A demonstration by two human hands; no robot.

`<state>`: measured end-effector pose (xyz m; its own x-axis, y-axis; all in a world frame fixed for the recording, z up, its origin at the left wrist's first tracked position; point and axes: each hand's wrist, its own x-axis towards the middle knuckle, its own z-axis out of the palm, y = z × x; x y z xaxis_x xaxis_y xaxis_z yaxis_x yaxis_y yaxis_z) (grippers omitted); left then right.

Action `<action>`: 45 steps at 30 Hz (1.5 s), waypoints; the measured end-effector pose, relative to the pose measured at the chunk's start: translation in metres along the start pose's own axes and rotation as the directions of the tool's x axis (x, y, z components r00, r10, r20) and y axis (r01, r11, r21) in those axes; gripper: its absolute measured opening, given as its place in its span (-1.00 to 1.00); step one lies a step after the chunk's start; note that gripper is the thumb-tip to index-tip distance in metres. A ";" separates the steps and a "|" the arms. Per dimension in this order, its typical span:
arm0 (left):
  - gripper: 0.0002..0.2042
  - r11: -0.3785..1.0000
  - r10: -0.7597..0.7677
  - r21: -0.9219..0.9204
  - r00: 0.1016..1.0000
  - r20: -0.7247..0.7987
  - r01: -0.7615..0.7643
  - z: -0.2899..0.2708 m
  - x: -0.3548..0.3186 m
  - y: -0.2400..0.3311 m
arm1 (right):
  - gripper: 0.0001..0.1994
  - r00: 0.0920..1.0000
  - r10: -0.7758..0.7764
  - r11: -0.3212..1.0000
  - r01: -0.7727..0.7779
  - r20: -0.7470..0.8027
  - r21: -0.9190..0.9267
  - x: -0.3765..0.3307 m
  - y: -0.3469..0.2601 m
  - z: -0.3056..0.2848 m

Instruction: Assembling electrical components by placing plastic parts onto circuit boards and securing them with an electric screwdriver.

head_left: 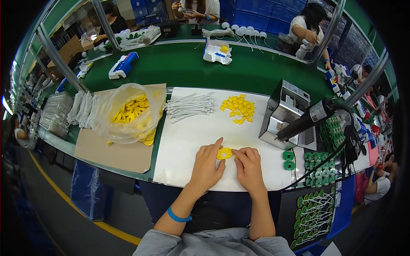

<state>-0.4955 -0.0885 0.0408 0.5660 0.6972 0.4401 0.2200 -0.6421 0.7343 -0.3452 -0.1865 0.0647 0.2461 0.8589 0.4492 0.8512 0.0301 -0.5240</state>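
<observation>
A flat, rounded yellow plastic piece point(224, 153) with openings in it is on the white work sheet in front of me. My left hand point(207, 165) is closed on its left side, thumb below and fingers above. At its right edge is my right hand point(249, 167), thumb and fingers drawn together; a speck of yellow shows at the fingertips, too small to name. Beyond my hands lie a pile of small yellow parts point(239, 107) and a bundle of white cables point(190, 106).
At left, a clear plastic bag point(100, 117) of yellow pieces sits on cardboard point(128, 160). A metal fixture point(284, 111) with a black cylindrical tool point(305, 121) stands at right, near green circuit boards point(318, 168). Behind runs a green conveyor point(171, 64); people work across it.
</observation>
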 end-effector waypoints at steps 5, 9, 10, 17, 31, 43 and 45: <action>-0.25 1.000 0.021 -0.013 0.999 0.027 -0.021 -0.001 0.000 -0.003 | -0.84 0.978 0.200 0.953 -0.178 -0.065 0.246 -0.002 0.007 0.008; -0.22 0.998 0.033 -0.054 0.999 0.026 -0.031 0.003 0.000 -0.005 | -0.86 0.970 0.157 0.969 -0.115 -0.185 0.220 -0.002 0.018 0.016; -0.22 0.997 0.043 -0.062 0.999 0.026 -0.041 0.004 0.000 -0.007 | -0.87 0.960 0.175 0.970 -0.129 -0.218 0.208 0.000 0.015 0.019; -0.22 0.992 0.077 -0.102 0.996 0.042 -0.073 0.006 0.000 -0.016 | -0.89 0.972 0.017 0.992 -0.046 -0.235 -0.119 0.001 0.019 0.026; -0.21 0.967 0.217 -0.165 0.967 0.137 -0.194 0.017 0.003 -0.017 | -0.89 0.985 0.172 0.933 -0.160 -0.009 0.324 -0.001 0.029 0.022; -0.21 0.965 0.227 -0.166 0.964 0.142 -0.203 0.019 0.004 -0.014 | -0.88 0.997 0.074 0.971 -0.075 0.016 0.225 -0.001 0.035 0.023; -0.21 0.965 0.230 -0.159 0.962 0.148 -0.206 0.019 0.004 -0.013 | -0.85 0.998 0.054 0.970 -0.056 0.014 0.237 -0.001 0.037 0.023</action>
<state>-0.4811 -0.0832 0.0234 0.7126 0.4758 0.5156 -0.0309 -0.7129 0.7005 -0.3248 -0.1749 0.0282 0.2855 0.8661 0.4103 0.7023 0.1023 -0.7045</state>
